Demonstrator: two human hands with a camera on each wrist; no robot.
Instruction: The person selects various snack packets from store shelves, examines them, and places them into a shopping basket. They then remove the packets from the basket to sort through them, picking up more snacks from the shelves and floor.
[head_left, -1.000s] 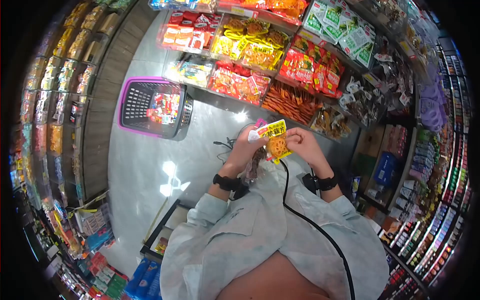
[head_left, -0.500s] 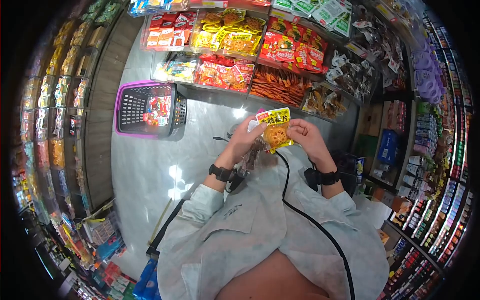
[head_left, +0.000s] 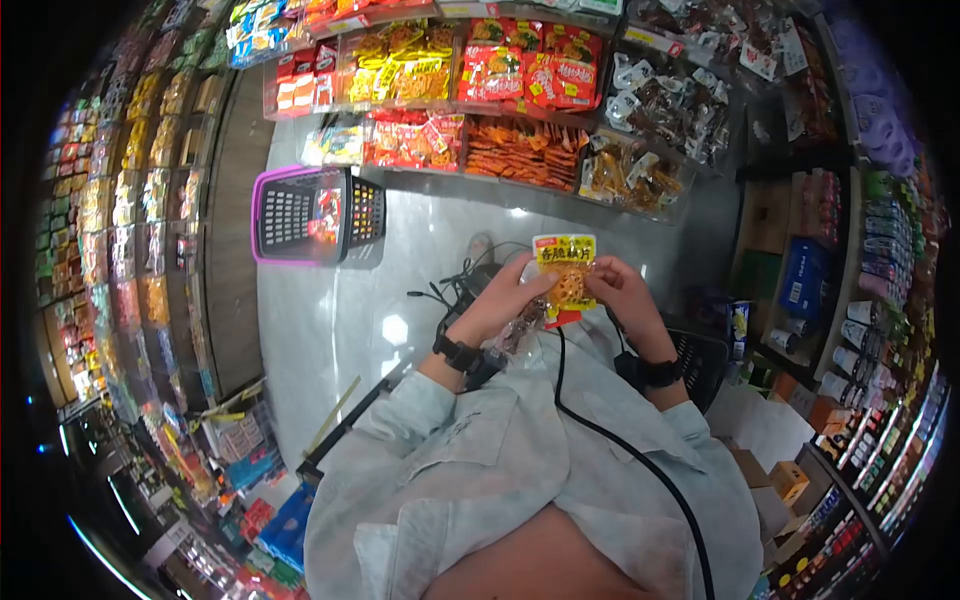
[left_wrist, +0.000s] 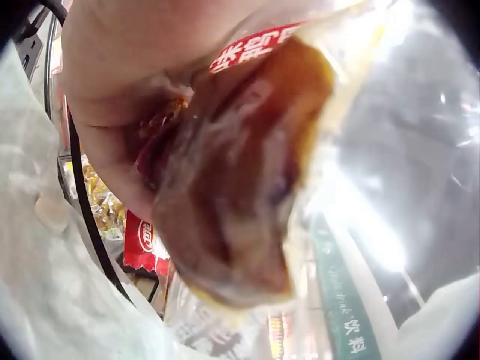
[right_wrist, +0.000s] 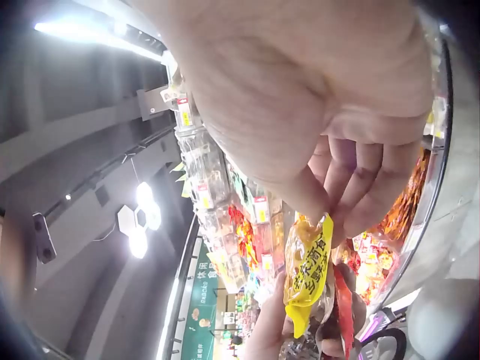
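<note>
Both hands hold a yellow packet of lotus root slices (head_left: 566, 262) in front of the chest, its printed front facing up. My left hand (head_left: 500, 302) grips its left side, thumb over the front. Below, the same hand also holds a clear packet of dark brown meat (left_wrist: 240, 172), which fills much of the left wrist view. A red packet (right_wrist: 345, 304) is stacked behind the yellow one in the right wrist view. My right hand (head_left: 630, 300) pinches the yellow packet's right edge between thumb and fingers.
A grey basket with a purple rim (head_left: 257, 215) stands on the floor at left, packets inside. Ahead are tiered bins of snacks, including yellow packets (head_left: 400, 75) and red packets (head_left: 530, 70). Shelves line both sides. A black cable (head_left: 640, 455) runs down the shirt.
The view has shifted, so the snack bins now sit farther left and higher. The yellow packet has turned from tilted to nearly straight. Both hands keep their hold on it.
</note>
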